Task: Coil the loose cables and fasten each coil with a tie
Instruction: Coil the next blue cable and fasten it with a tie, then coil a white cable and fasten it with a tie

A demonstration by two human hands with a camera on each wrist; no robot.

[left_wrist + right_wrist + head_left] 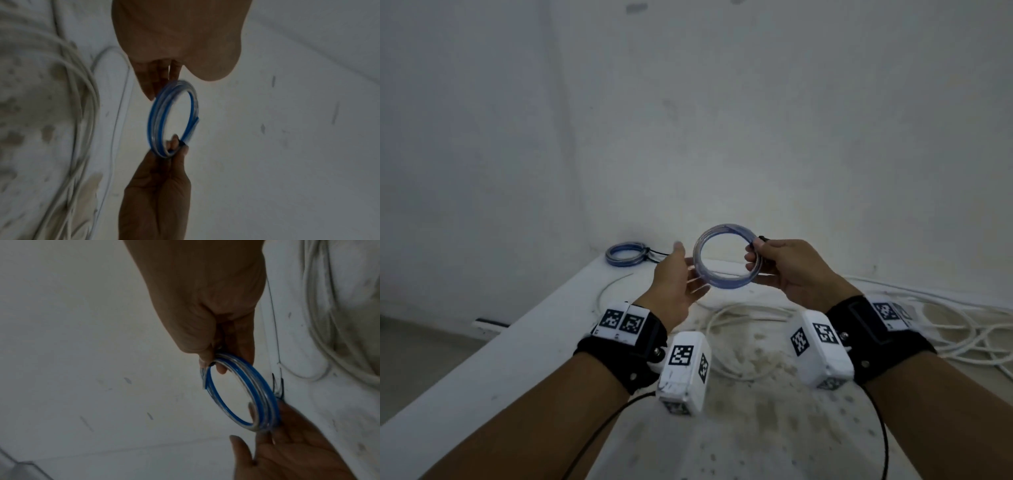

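My right hand (753, 253) pinches a small coil of clear and blue cable (722, 229) at its right side, in the air over the table. A black tie (762, 238) sits at that pinch. My left hand (691, 270) is open, its straight fingers touching the coil's lower left side. The left wrist view shows the coil (151, 113) edge-on between my left fingers (152, 84) and the pinching right hand (174, 151). In the right wrist view the coil (257, 381) hangs from my right fingertips (205, 363) over my open left palm (287, 451). A second, tied coil (608, 255) lies at the table's far left corner.
The white, stained table (517, 342) has loose white cables (743, 308) lying under my hands and a larger tangle of them (962, 325) at the right. A white wall stands close behind. The table's left edge drops to the floor.
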